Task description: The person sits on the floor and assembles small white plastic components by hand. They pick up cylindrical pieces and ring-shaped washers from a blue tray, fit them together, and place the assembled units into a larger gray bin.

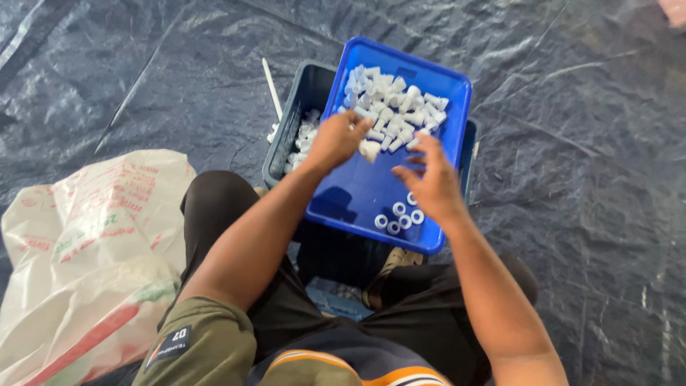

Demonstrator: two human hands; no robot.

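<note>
1. A shallow blue plastic tray (361,196) rests tilted across the top of a dark blue plastic crate (304,89); everything below is placed relative to this tray.
2. A heap of small white plastic tube fittings (393,107) lies in the tray's far half.
3. A small cluster of white plastic rings (400,214) sits upright near the tray's near edge, apart from the heap.
4. The left hand (337,139) hangs over the tray's left side at the near edge of the heap, fingers curled loosely down onto the fittings; whether it pinches one cannot be told.
5. One white fitting (369,150) lies just beside the left hand's fingertips.
6. The right hand (431,179) hovers over the tray's right side, between heap and rings, fingers spread and slightly bent, holding nothing visible.
7. More white fittings (304,139) show inside the crate, left of the tray.
8. A white printed plastic sack (86,250) lies well left of the tray on the dark plastic sheet (586,214).
</note>
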